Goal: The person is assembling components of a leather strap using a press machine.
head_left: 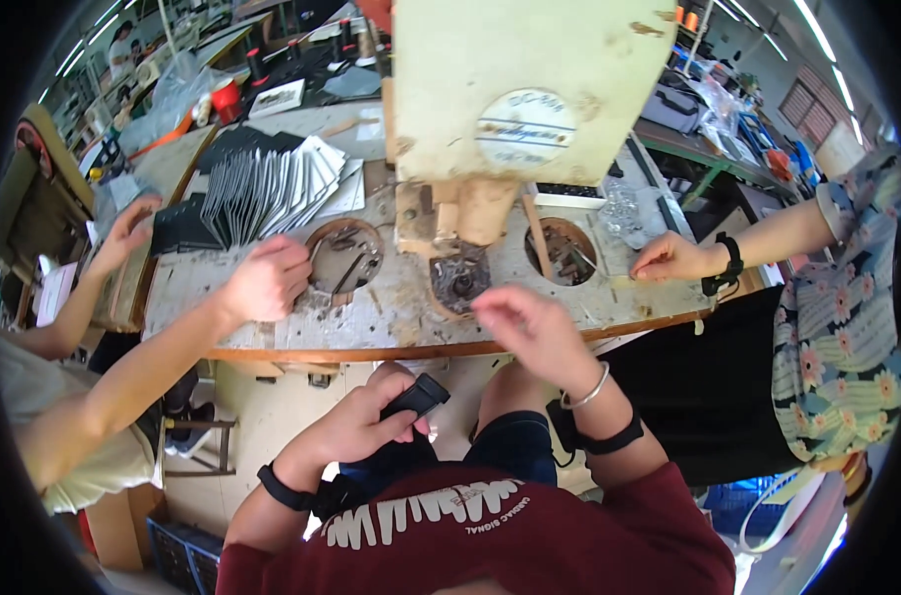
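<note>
My left hand [369, 415] is closed around a small black flat-sided case-like piece [417, 396], held above my lap in front of the table edge. What exactly the piece is, I cannot make out. My right hand [535, 332] reaches over the table's front edge with its fingers loosely bent and apart. I see nothing in it. Its fingertips are beside the dark metal die seat [460, 279] at the foot of a cream-coloured press machine [530, 79].
Two round holes with loose bits [346, 260] [562, 251] flank the machine. A fanned stack of black-and-white pieces [272, 188] lies left. A co-worker's hand [267, 281] is at the left, another co-worker's hand [669, 258] at the right, beside clear plastic bags [624, 210].
</note>
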Available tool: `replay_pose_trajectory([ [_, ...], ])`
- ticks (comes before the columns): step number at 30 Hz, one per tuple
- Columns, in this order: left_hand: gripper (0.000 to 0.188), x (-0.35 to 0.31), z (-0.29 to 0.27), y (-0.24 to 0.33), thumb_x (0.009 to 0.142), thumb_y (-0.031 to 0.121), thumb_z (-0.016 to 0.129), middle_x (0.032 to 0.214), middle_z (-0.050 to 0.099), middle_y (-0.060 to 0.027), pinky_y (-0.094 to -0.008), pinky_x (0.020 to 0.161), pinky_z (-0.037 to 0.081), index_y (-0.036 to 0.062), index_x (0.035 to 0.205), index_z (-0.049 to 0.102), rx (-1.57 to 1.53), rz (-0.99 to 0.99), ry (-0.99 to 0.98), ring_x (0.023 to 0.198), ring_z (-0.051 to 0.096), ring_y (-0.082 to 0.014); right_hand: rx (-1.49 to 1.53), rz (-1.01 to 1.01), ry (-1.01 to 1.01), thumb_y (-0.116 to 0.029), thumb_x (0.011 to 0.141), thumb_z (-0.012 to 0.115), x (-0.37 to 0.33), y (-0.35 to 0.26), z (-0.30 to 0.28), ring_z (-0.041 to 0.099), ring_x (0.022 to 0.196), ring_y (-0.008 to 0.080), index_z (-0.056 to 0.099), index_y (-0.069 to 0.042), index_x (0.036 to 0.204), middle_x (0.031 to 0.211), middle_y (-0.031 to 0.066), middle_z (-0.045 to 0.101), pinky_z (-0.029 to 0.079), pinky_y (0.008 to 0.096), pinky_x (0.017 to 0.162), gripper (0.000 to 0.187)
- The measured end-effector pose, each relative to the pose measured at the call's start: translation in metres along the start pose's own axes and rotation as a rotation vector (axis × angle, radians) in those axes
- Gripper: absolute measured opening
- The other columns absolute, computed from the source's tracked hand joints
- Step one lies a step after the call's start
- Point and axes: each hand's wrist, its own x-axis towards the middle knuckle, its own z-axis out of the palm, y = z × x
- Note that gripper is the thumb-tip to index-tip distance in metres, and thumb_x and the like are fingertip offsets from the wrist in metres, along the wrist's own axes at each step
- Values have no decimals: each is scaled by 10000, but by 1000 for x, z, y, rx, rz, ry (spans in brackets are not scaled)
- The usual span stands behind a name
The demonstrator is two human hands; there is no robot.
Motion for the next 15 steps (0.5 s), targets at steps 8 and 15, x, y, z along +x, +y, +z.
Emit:
replay_pose_trajectory([
  [8, 203, 25, 7, 22, 860, -2, 421, 922, 601, -89, -221, 711, 469, -10, 1063, 433, -28, -145, -138, 793, 574, -109, 19, -72, -108, -111, 768, 618, -29, -17, -2, 584, 670, 160, 556, -49, 883, 750, 63, 587, 465, 263, 603, 144],
  [15, 210, 29, 14, 31, 874, 4, 414, 904, 592, -90, -211, 644, 462, 12, 1084, 394, -55, -73, -48, 710, 563, -98, -620, 8, 628, -5, 771, 536, -19, 19, -130, 602, 672, 194, 580, -19, 866, 721, 106, 610, 458, 270, 607, 105],
])
